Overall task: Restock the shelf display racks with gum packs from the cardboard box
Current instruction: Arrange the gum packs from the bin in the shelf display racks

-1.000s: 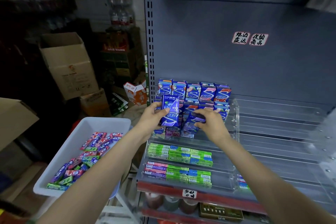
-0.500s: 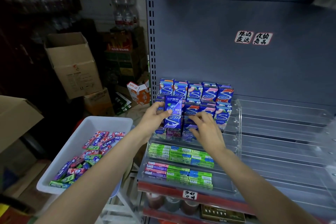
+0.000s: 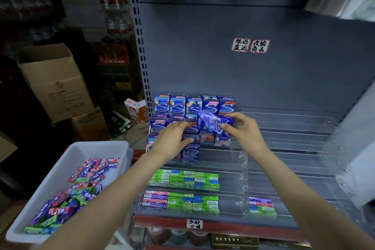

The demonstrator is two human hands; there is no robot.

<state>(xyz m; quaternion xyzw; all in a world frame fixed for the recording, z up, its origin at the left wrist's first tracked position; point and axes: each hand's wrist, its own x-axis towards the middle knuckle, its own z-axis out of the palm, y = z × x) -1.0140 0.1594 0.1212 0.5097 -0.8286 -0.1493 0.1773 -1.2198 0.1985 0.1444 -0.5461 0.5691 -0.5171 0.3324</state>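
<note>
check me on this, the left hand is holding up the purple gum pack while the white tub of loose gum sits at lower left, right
Not quite: the head view shows the right hand pinching the purple gum pack, not the left. The left hand rests with fingers straight on the stacked packs in the rack. The white tub of loose gum does sit at lower left.

A tray (image 3: 67, 160) of loose gum packs (image 3: 81, 191) sits left of the rack (image 3: 243, 168); cardboard boxes (image 3: 54, 81) stand far left behind it.
</note>
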